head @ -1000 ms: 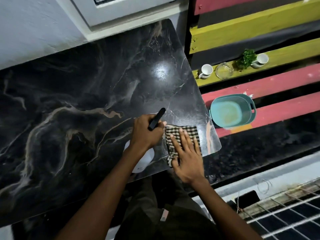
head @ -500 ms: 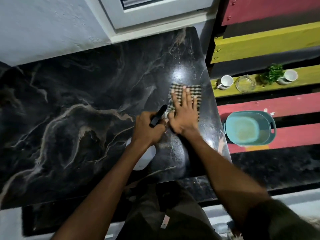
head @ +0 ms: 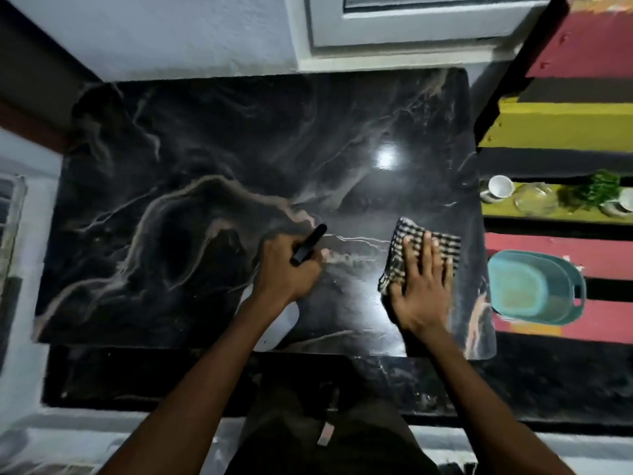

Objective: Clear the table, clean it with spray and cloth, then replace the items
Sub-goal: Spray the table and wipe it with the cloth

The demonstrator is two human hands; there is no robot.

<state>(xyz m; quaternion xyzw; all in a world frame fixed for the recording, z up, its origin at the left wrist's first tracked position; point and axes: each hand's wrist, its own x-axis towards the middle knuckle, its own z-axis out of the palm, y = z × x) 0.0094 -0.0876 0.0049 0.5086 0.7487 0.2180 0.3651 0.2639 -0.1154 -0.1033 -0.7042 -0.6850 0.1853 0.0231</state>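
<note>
The black marble-patterned table (head: 191,207) fills the middle of the view with nothing standing on it. My left hand (head: 289,272) is closed around a spray bottle (head: 284,320); its black nozzle sticks up past my knuckles and its white body shows below my wrist. My right hand (head: 423,286) lies flat, fingers spread, pressing a black-and-white checked cloth (head: 411,241) onto the table near its right edge. The cloth's near part is hidden under my palm.
To the right, coloured wooden slats carry a teal plastic basin (head: 534,289), a white cup (head: 498,188), a glass dish (head: 534,198), a small green plant (head: 596,192) and another white cup (head: 625,204). A white wall and window frame (head: 394,32) stand behind the table.
My right hand slid the cloth away from the near right corner, up the table, then back toward the right edge. My left hand kept holding the spray bottle. The view shifted to show more of the table.
</note>
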